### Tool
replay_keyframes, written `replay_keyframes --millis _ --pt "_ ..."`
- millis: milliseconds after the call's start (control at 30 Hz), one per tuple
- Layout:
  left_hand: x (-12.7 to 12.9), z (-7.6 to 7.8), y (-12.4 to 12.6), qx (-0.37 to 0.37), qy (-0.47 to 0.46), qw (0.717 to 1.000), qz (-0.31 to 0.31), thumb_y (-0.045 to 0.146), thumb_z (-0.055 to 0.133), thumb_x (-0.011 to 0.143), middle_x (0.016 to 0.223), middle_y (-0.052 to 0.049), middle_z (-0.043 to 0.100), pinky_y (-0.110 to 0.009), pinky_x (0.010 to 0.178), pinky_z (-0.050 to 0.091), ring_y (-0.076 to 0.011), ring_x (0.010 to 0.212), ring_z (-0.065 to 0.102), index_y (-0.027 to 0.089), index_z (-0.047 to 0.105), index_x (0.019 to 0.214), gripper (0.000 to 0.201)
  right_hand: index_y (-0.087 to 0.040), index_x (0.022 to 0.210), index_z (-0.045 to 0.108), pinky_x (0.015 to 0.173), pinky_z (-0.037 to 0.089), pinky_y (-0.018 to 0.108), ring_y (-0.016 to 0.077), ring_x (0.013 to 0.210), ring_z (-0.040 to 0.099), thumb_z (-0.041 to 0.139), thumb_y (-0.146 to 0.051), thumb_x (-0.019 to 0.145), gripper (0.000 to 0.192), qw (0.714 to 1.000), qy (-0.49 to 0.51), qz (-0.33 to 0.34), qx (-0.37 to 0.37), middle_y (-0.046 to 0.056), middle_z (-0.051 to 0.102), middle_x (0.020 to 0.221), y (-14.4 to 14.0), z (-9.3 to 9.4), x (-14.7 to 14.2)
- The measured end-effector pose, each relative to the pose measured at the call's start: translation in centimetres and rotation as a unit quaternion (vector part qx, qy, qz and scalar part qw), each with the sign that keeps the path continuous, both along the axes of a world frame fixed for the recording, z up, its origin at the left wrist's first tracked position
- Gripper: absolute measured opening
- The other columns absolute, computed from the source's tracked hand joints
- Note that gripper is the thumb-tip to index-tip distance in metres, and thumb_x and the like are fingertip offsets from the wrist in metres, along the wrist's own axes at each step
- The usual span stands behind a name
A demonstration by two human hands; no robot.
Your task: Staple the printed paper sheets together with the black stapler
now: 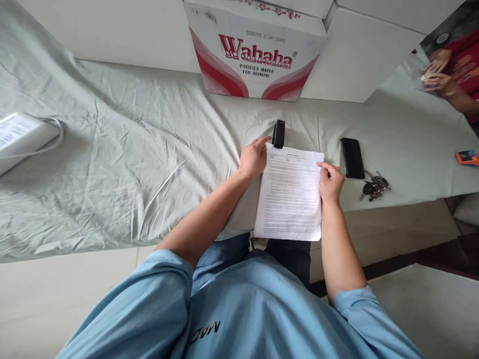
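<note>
A stack of printed paper sheets (292,194) lies at the table's front edge, its lower end hanging over toward my lap. My right hand (331,183) pinches the stack's right edge near the top corner. At the upper left corner, my left hand (254,158) is closed at the paper's edge, with its index finger stretched toward a black stapler (279,133). The stapler stands at the top left corner of the sheets, and its front end meets the paper there. Whether its jaws enclose the corner is hard to see.
Right of the papers lie a black phone (352,158) and a bunch of keys (375,187). A Wahaha water carton (258,55) stands behind. A white box with a cord (28,137) sits at far left. Another person's hands (439,75) show at upper right, above an orange object (467,157).
</note>
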State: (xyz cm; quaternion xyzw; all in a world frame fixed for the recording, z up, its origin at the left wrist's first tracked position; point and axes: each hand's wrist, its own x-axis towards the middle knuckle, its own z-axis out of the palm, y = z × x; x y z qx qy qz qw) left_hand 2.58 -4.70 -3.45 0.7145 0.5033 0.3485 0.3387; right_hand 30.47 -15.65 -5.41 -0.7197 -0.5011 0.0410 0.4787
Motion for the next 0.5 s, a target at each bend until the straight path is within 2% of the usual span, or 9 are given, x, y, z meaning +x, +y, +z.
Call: replay_keyframes --millis 100,167,233,367,433,500 --pt "-0.2 -0.8 0.0 0.053 -0.011 0.998 -0.01 0.014 0.047 0.106 0.136 -0.013 0.07 -0.037 0.091 0.058 -0.0213 0.094 0.069 0.028 0.076 0.145 0.051 -0.022 0.099 0.088 0.101 0.06 0.045 0.0251 0.096 0.075 0.055 -0.026 0.09 0.034 1.0 -0.004 -0.004 -0.01 0.009 0.082 0.098 0.0 0.0 0.0" --pt "-0.1 -1.2 0.0 0.06 0.01 0.998 -0.02 0.016 0.046 0.106 0.14 -0.011 0.066 -0.036 0.085 0.057 -0.0188 0.089 0.066 0.031 0.078 0.142 0.05 -0.022 0.099 0.088 0.1 0.061 0.045 0.0245 0.096 0.075 0.055 -0.026 0.09 0.034 1.0 -0.006 -0.007 -0.013 0.008 0.082 0.098 0.0 0.1 0.0" --pt "0.1 -1.3 -0.2 0.056 0.04 0.997 -0.023 0.016 0.046 0.106 0.134 -0.009 0.066 -0.035 0.08 0.055 -0.0197 0.09 0.064 0.032 0.08 0.14 0.05 -0.022 0.099 0.088 0.099 0.061 0.044 0.0241 0.094 0.075 0.055 -0.026 0.09 0.034 1.0 -0.005 -0.007 -0.009 0.008 0.081 0.098 0.0 0.0 0.0" --pt "0.7 -1.3 -0.4 0.063 0.076 0.995 -0.02 0.015 0.046 0.106 0.111 -0.011 0.068 -0.035 0.075 0.051 -0.0283 0.107 0.064 0.031 0.081 0.14 0.051 -0.023 0.102 0.087 0.102 0.061 0.046 0.0241 0.095 0.075 0.06 -0.032 0.093 0.03 1.0 0.028 0.004 0.007 0.007 0.08 0.098 -0.1 -0.1 0.2" --pt "0.7 -1.4 -0.3 0.063 0.066 0.996 -0.022 0.015 0.047 0.106 0.106 -0.011 0.068 -0.035 0.075 0.051 -0.0293 0.108 0.064 0.03 0.082 0.139 0.051 -0.022 0.115 0.084 0.102 0.061 0.045 0.0232 0.092 0.074 0.069 -0.039 0.092 0.032 0.997 0.076 0.019 0.013 0.004 0.079 0.093 -0.1 -0.2 0.3" --pt "0.4 -1.5 0.0 0.054 0.032 0.997 -0.036 0.015 0.049 0.104 0.105 -0.01 0.069 -0.035 0.078 0.052 -0.0273 0.104 0.064 0.03 0.082 0.138 0.05 -0.022 0.132 0.078 0.099 0.061 0.044 0.0222 0.089 0.074 0.079 -0.046 0.088 0.05 0.989 0.141 0.042 0.018 0.002 0.078 0.09 -0.2 -0.4 0.5"
